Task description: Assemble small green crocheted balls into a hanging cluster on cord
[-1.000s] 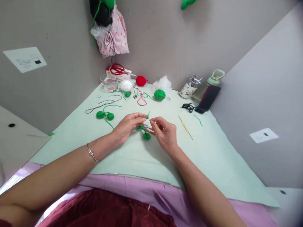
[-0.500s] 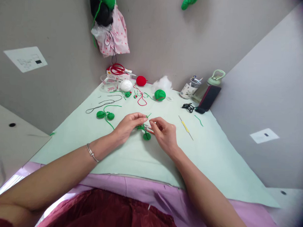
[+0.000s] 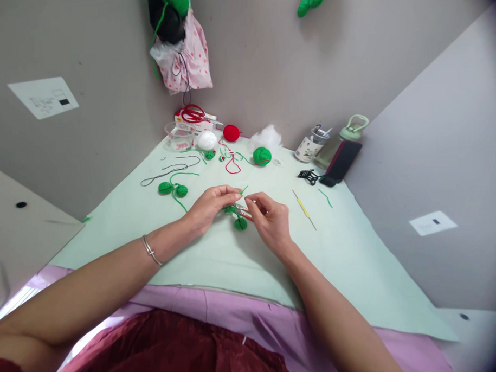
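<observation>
A pale green cloth [image 3: 350,276] spreads across the scene. Over its middle, the left hand [image 3: 210,206] narrows to a pinch; the right hand [image 3: 271,216], just beside it, has thumb and fingers drawn close, though I cannot tell whether they grip anything. Far left, the box [image 3: 205,126] and tub [image 3: 182,143] carry red print too small to read. Snips [image 3: 244,212] show between the hands, a green leaf [image 3: 240,224] just nearer. A green strand [image 3: 244,189] is held at the left fingertips, its end jutting toward the far right.

Light bright, diffuse | faint shadow beneath hands [image 3: 269,219] on desk [image 3: 350,276] | glare lower left | right edge darkened, wide-angle stretching | pinched yarn [image 3: 244,189] indistinct
</observation>
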Tool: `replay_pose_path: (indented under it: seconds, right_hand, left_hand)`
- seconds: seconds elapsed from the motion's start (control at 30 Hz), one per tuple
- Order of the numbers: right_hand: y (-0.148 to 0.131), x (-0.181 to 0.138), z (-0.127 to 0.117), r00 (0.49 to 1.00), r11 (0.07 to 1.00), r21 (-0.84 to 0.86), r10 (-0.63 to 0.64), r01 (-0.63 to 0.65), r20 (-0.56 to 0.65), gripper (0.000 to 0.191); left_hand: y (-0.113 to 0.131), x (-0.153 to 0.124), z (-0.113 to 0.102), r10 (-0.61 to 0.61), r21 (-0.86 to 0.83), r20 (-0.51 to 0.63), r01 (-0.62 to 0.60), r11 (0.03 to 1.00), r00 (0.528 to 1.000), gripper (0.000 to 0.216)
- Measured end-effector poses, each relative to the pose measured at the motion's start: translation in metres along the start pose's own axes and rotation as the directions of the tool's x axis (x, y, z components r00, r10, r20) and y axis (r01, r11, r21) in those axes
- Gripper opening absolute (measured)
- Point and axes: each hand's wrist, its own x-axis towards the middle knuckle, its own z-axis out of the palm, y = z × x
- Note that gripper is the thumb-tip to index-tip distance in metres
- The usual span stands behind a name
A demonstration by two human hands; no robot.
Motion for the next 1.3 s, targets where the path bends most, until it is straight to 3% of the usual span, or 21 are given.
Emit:
replay_pose_path:
  seconds: [0.5, 0.7, 0.83, 1.03, 1.3]
  right_hand:
    - [-0.001, 0.001, 0.001, 1.0, 1.0, -0.022, -0.007, 0.007, -0.011, 0.018]
    - [-0.005, 0.004, -0.004, 0.993, 0.979, 0.166, 0.119, -0.118, 0.003, 0.018]
    - [-0.004, 0.006, -0.007, 0.987, 0.957, 0.241, 0.155, -0.16, 0.039, 0.019]
    - [0.002, 0.011, -0.015, 0.98, 0.96, 0.227, 0.186, -0.165, -0.073, 0.02]
    - [0.01, 0.019, -0.025, 0.957, 0.951, 0.262, 0.219, -0.165, -0.19, 0.021]
  left_hand:
    - [-0.002, 0.001, -0.003, -0.002, 0.001, 0.056, 0.002, 1.0, 0.998, 0.015]
    - [0.004, 0.001, -0.004, 0.046, -0.002, -0.004, -0.046, 0.999, 0.999, 0.021]
    - [0.006, 0.001, -0.005, 0.041, 0.06, 0.098, -0.047, 0.997, 0.994, 0.024]
    - [0.007, 0.002, -0.006, 0.092, 0.129, 0.097, -0.104, 0.986, 0.991, 0.021]
    - [0.01, -0.001, -0.007, 0.034, 0.194, 0.077, -0.048, 0.98, 0.996, 0.03]
